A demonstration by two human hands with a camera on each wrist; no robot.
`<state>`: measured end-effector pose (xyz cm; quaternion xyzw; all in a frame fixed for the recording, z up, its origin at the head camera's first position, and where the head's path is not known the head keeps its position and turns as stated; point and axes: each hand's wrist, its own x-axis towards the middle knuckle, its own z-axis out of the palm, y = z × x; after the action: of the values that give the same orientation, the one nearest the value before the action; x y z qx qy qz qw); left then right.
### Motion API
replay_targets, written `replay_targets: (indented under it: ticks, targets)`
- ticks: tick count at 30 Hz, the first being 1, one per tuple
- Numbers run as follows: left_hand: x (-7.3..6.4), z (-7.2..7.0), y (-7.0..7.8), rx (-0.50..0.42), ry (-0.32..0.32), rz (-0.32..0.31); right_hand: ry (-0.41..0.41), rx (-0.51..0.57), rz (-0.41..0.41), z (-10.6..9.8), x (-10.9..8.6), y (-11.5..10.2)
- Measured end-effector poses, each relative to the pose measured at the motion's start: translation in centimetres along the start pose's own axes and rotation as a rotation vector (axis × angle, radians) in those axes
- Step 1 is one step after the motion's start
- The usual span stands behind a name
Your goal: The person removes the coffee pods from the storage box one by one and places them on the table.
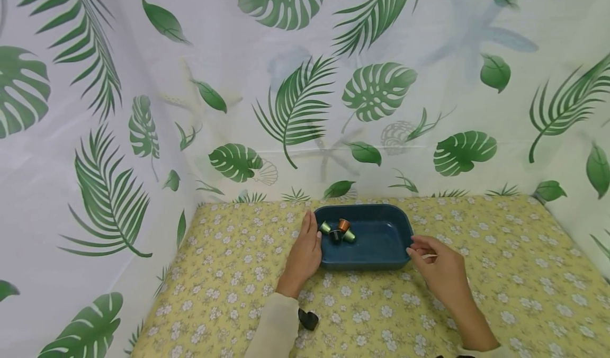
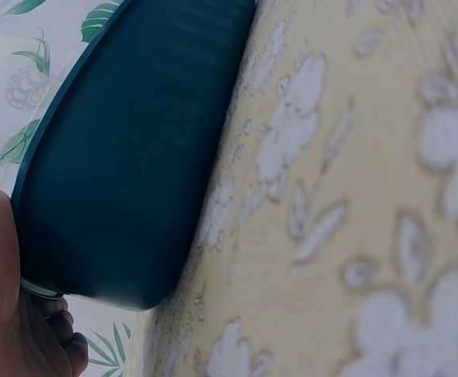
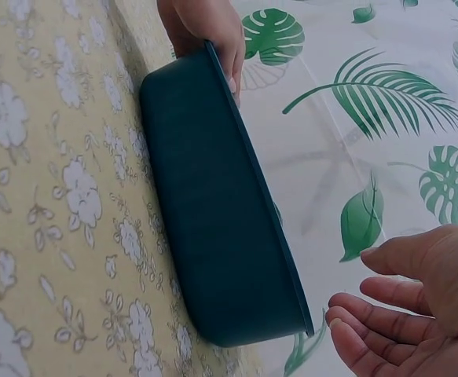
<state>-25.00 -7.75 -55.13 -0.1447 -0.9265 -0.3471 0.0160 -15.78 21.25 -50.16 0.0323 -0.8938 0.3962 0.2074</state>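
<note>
A dark blue rectangular baking dish (image 1: 367,266) stands on the flowered cloth. Several coffee capsules lie in its left part: an orange one (image 1: 343,224), a black one (image 1: 335,236) and green ones (image 1: 350,235). Along the dish's left end rests my left hand (image 1: 305,249), its fingers straight against the outside and its thumb at the rim. My right hand (image 1: 440,268) is by the right end, fingers loosely bent. In the right wrist view, a small gap separates the right fingertips (image 3: 336,301) from the dish (image 3: 221,212), and that hand holds nothing.
Yellow cloth with white flowers (image 1: 229,273) covers the table. White sheets with green leaves (image 1: 405,178) hang behind it and at the sides. A small black object (image 1: 308,320) shows beside the left sleeve (image 1: 274,326).
</note>
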Motion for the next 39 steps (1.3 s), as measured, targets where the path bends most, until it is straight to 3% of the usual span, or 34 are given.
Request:
replay_targets:
  ticks: [13, 21, 39]
  targets:
    - [0.0, -0.1, 0.1, 0.004, -0.005, 0.007, -0.012, 0.026, -0.065, 2.0, 1.0, -0.5]
    - [-0.1, -0.2, 0.1, 0.003, 0.0, 0.006, -0.098, 0.069, -0.045, 3.2, 1.6, -1.4]
    - [-0.2, -0.3, 0.3, 0.004, -0.004, 0.007, -0.169, 0.047, -0.013, 6.0, 3.0, -2.1]
